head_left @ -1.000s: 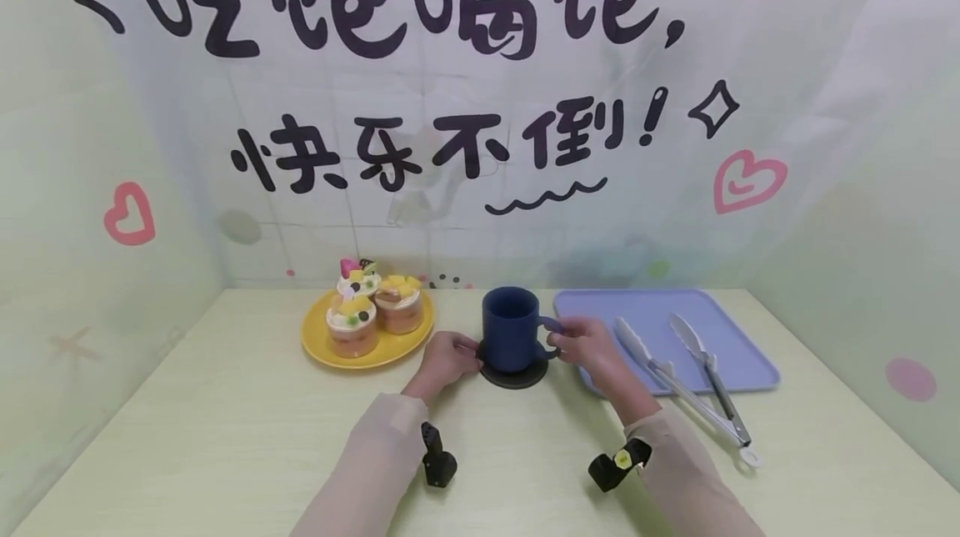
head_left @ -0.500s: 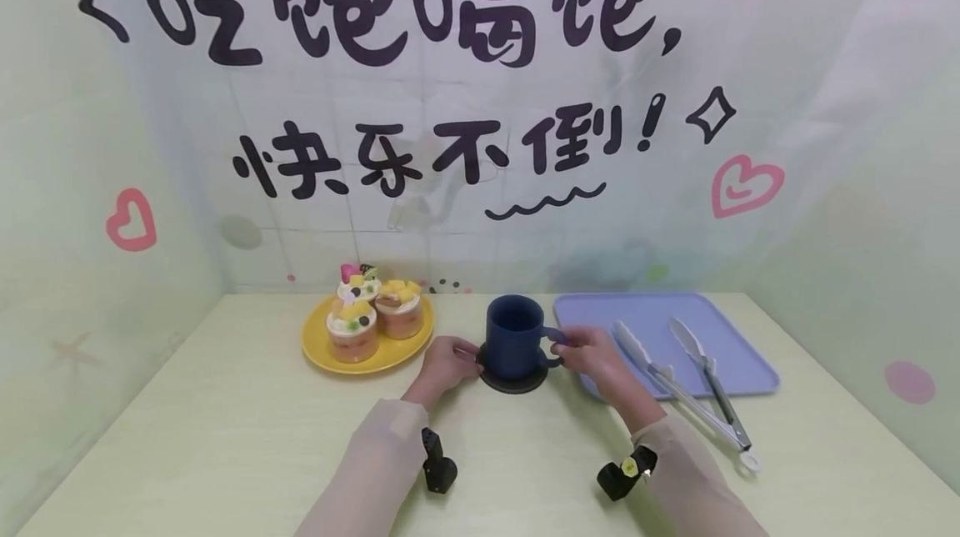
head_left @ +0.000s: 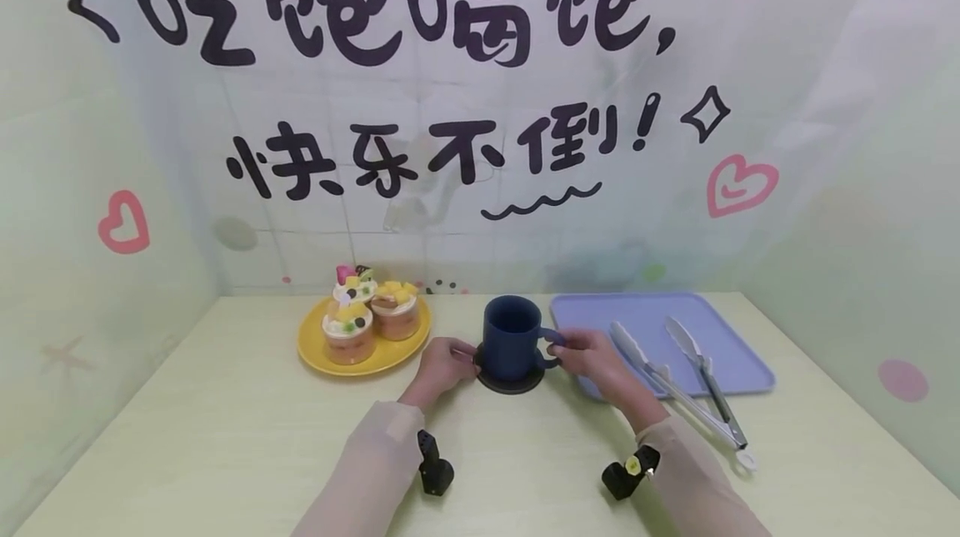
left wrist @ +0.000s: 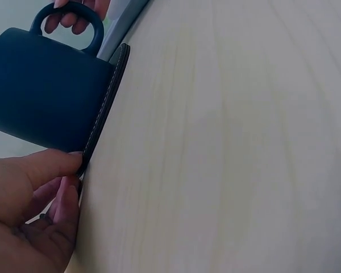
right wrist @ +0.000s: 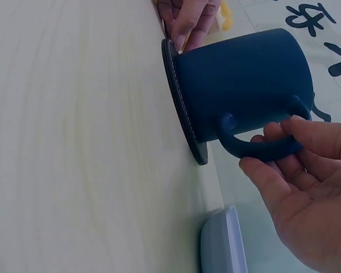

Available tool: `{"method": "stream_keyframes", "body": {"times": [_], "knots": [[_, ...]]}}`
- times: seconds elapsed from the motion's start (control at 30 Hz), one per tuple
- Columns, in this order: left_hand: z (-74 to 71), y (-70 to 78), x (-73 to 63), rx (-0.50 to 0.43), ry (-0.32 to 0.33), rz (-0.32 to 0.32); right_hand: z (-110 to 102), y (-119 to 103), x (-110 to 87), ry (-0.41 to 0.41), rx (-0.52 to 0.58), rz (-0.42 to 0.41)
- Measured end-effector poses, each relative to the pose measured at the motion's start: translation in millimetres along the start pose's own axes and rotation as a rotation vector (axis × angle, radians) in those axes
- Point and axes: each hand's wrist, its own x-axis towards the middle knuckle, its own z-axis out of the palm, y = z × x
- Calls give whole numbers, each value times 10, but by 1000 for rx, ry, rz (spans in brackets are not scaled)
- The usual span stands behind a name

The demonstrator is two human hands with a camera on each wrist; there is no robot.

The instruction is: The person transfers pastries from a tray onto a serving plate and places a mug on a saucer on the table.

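A dark blue mug [head_left: 512,341] stands upright on a round black coaster [head_left: 510,387] with a stitched edge, near the back middle of the table. My left hand [head_left: 444,366] pinches the coaster's left rim between thumb and fingers, as the left wrist view shows close up. From the other side, my right hand [head_left: 592,353] holds the mug by its handle [right wrist: 261,149], thumb and fingers around the loop. The mug's base sits against the coaster in both wrist views. The inside of the mug is dark.
On the left, a yellow plate [head_left: 408,345] carries several fruit-topped dessert cups [head_left: 349,335]. A lilac tray [head_left: 600,308] lies on the right, with metal tongs [head_left: 693,399] across it and past its front edge. A printed backdrop [head_left: 450,245] rises behind the table.
The mug has shifted slightly right on the coaster, with my right hand on its handle. My left hand keeps its pinch on the coaster. The head view has tilted a little.
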Motion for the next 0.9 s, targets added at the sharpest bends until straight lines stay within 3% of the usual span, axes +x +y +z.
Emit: {"method": "stream_keyframes", "body": {"times": [0.23,0.47,0.7,0.9], "knots": [[-13,27,-2,-7,-6,-19,-94,31,19,-57,3,-11],[-10,21,4,-9,-3,-26,-161,-8,13,-56,-111,0],[-54,58,-14,-65,-39,-38,-319,-121,-42,-123,-121,4],[-124,101,-75,-76,-88,-48,-492,-193,-105,-207,-259,-38]]}}
